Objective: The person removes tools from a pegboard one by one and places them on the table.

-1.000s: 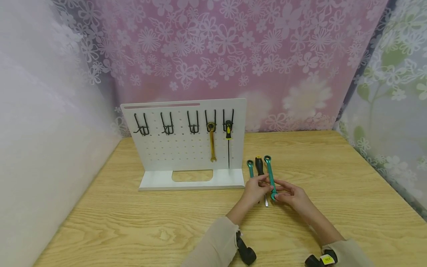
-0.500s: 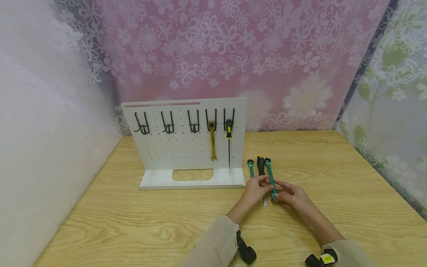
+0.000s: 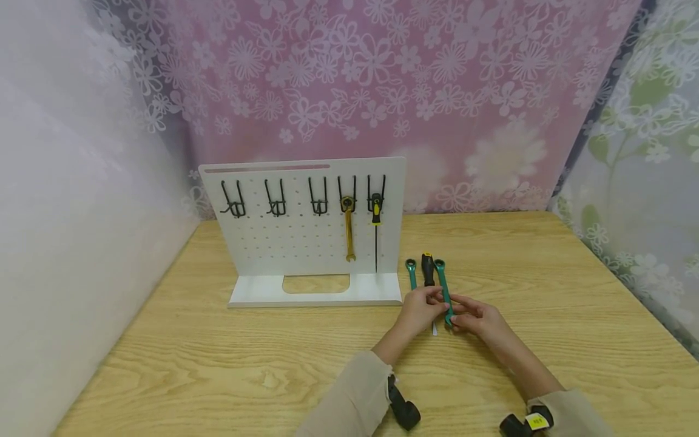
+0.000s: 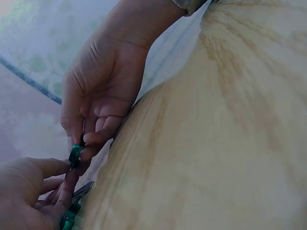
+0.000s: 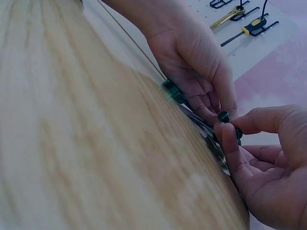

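Observation:
A green ratcheting wrench (image 3: 443,280) slants between the two hands, its ring end pointing away from the person. My right hand (image 3: 482,320) pinches its near, open end between thumb and fingers. From the other side, my left hand (image 3: 419,311) pinches the same wrench with thumb and fingertips. Under and beside the left hand lie a black-handled screwdriver (image 3: 428,269) and a second green wrench (image 3: 412,273); the hand hides their middle parts. The right wrist view shows the second wrench's near end (image 5: 172,91) close to the tabletop.
A white pegboard stand (image 3: 306,243) is left of the hands, with several black double hooks. A gold wrench (image 3: 349,237) and a yellow-black screwdriver (image 3: 375,212) hang on its two right hooks. The wooden table (image 3: 218,370) reaches back to a pink floral curtain (image 3: 338,79).
The black-handled screwdriver has shifted slightly right, closer to the held wrench. The held wrench's ring end has dipped a little. Both hands keep nearly the same place.

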A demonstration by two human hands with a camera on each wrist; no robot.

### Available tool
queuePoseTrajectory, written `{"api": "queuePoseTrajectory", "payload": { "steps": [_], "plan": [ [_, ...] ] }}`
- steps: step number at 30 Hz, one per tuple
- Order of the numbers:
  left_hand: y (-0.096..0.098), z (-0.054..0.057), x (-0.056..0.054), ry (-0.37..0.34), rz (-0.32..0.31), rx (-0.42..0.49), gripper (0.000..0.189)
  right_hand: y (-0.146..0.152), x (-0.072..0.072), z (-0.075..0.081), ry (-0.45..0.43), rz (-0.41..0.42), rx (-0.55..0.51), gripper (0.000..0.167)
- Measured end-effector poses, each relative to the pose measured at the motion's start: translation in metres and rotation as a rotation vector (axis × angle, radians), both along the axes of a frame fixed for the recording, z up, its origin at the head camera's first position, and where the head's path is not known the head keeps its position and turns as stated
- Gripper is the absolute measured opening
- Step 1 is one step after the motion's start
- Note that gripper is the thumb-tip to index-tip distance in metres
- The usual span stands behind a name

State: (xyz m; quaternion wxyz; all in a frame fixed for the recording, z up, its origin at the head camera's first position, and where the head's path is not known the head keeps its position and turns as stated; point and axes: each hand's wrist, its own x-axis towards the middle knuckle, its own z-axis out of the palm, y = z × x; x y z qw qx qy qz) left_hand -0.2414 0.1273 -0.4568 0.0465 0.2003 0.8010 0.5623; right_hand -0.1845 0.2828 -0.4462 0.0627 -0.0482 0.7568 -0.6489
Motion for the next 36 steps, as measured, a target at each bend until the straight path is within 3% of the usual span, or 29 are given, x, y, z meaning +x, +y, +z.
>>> {"api": "queuePoseTrajectory", "payload": {
  "steps": [8,15,19,36],
  "plan": [
    [-0.0011,0.0025,0.0016,0.013,-0.007,-0.024,0.035,-0.0009,-0.0016,0.0002,-0.005,-0.013,0.054,0.057],
    [-0.0008,0.0027,0.0023,0.021,-0.006,-0.039,0.034,-0.0044,0.0002,0.0043,0.023,-0.044,0.213,0.058],
    [-0.0006,0.0025,0.0025,0.027,-0.005,-0.043,0.031,-0.0057,0.0016,0.0055,0.032,-0.043,0.241,0.057],
    [-0.0002,0.0032,0.0027,0.036,0.018,-0.025,0.022,-0.0076,0.0008,0.0042,0.146,-0.039,0.406,0.051]
  ]
}}
